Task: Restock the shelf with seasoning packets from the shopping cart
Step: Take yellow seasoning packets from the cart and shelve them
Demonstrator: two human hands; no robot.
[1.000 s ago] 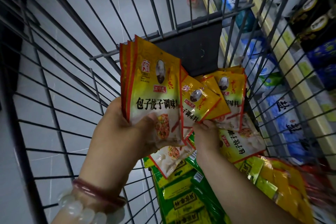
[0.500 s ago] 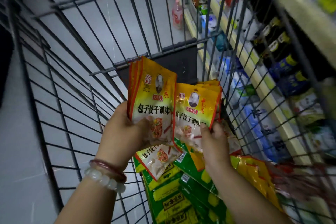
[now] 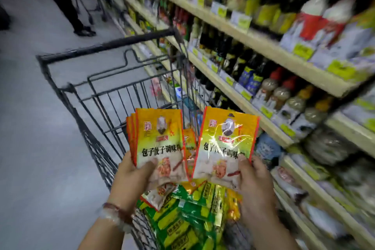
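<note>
Seasoning packets fill both of my hands, held upright above the near end of the shopping cart. My left hand grips a fanned stack of yellow and orange packets by the bottom edge, thumb across the front. My right hand pinches a second stack the same way, just to the right of the first; the two stacks almost touch at their lower corners. A beaded bracelet sits on my left wrist.

Compared with half a second ago, the view has lifted: then I looked down into the cart's wire basket, and now its dark front rim and the grey floor beyond it show. Both stacks have come up out of the cart and moved a little apart.

Below my hands, inside the cart, lie green and yellow packets and one loose seasoning packet. To the right of the cart runs the shelf, its tiers lined with dark bottles, jars and bagged goods, all blurred. Beyond the cart, far left, a person's dark trouser legs and shoes stand on the floor.
</note>
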